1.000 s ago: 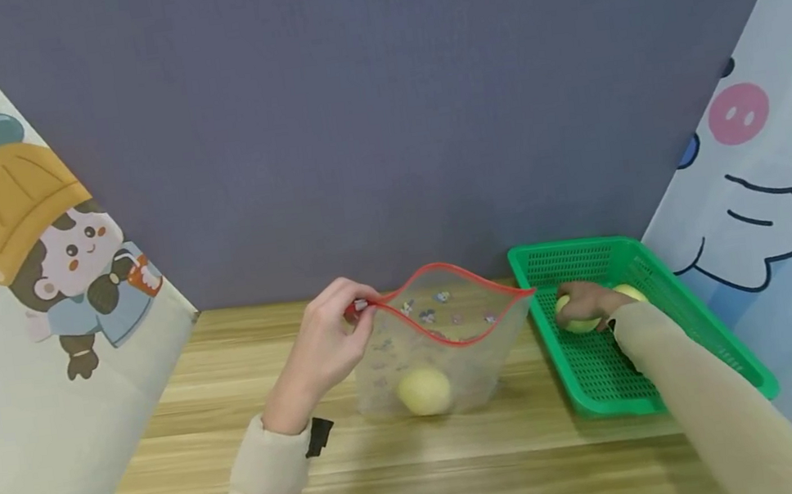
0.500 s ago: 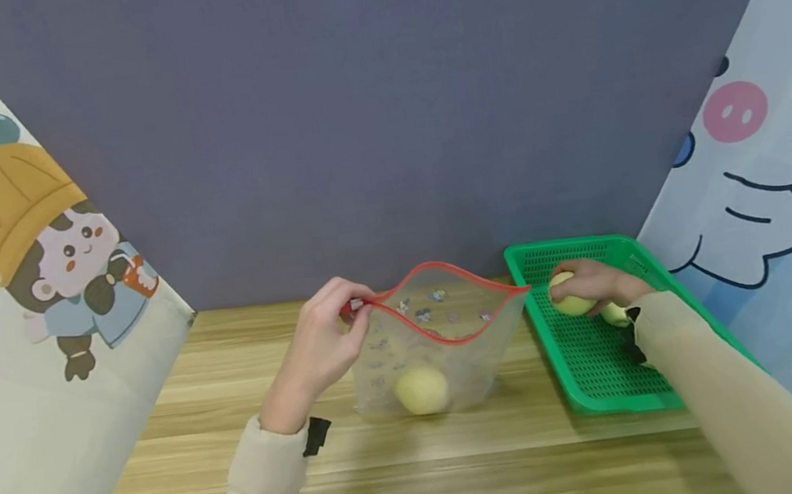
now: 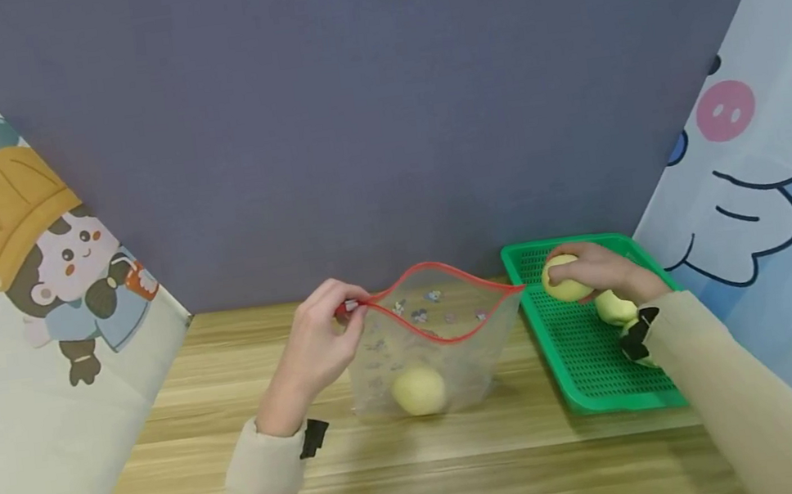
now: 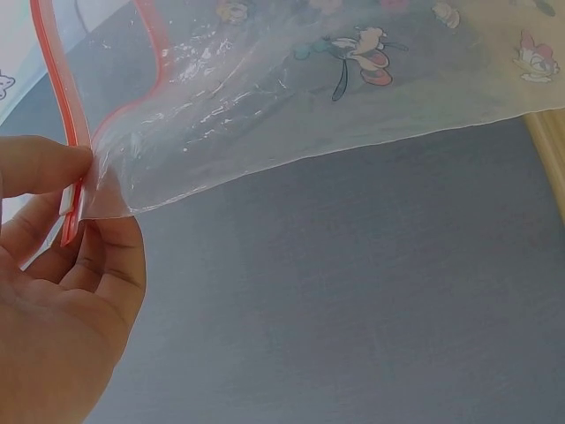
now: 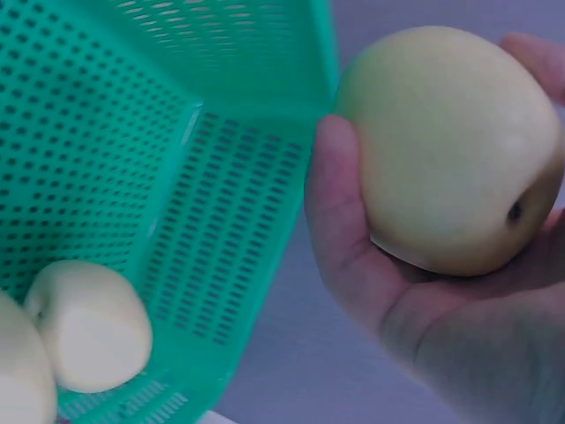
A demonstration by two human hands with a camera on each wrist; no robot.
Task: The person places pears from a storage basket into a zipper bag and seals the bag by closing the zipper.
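Note:
My left hand [image 3: 315, 347] pinches the corner of a clear zip bag [image 3: 460, 375] at its red zip edge [image 4: 64, 106], thumb on one side and fingers on the other. The bag stands on the wooden table with its mouth gaping. Through its printed side shows a pale yellow apple [image 3: 419, 390] at the bottom. My right hand [image 3: 606, 269] grips another yellow apple [image 5: 450, 150], thumb and fingers round it, its dark hollow facing the wrist camera. This apple is over the left back part of a green basket [image 3: 588, 363].
More yellow apples [image 5: 93, 327] lie in the basket, partly hidden under the right wrist in the head view. A grey-blue panel [image 3: 351, 121] rises behind the table [image 3: 235, 382]. Cartoon-printed sheets flank it left and right.
My right hand has lifted the apple from the basket floor and drawn it slightly up and left, uncovering other apples. The left hand keeps its pinch on the bag.

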